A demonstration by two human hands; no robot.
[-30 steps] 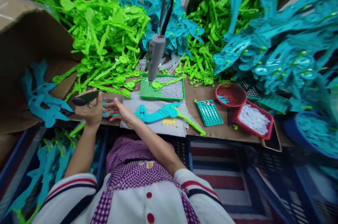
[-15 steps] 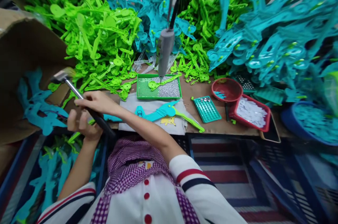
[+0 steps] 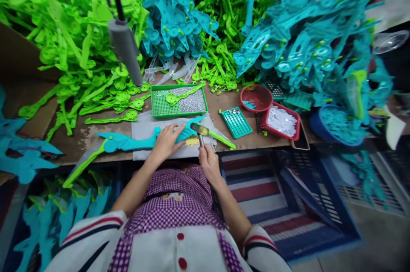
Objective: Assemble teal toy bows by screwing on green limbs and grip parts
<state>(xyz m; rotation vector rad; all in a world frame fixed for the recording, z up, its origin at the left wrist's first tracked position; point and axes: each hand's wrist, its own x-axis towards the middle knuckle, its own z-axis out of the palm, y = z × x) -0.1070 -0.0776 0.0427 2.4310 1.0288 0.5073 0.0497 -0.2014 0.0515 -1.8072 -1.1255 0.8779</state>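
A long teal and lime-green plastic assembly (image 3: pixel 124 143) lies across the bench on a grey cloth (image 3: pixel 141 127) printed with a yellow figure. My left hand (image 3: pixel 167 141) lies on its middle, fingers spread and stretched out. In my right hand (image 3: pixel 209 164) is a hammer (image 3: pixel 200 130), gripped by its handle close to the head. The yellowish hammer head is over the right end of the teal part; whether it touches is unclear. Just behind stands a green tray (image 3: pixel 179 114) of small metal pins, a lime-green lever (image 3: pixel 185 94) lying across it.
Lime-green levers (image 3: pixel 64 28) and teal parts (image 3: pixel 169 20) are heaped behind. A grey hanging power screwdriver (image 3: pixel 126 52) is at left. Rightward are a teal pin rack (image 3: pixel 237 122), a red bowl (image 3: pixel 256 97), a red basket (image 3: pixel 297 129) of white pieces and a blue basin (image 3: pixel 320 129).
My right hand has brought the hammer from the far left to the cloth. My left hand has moved right, onto the teal part. The view has shifted, and the hanging screwdriver has swung left.
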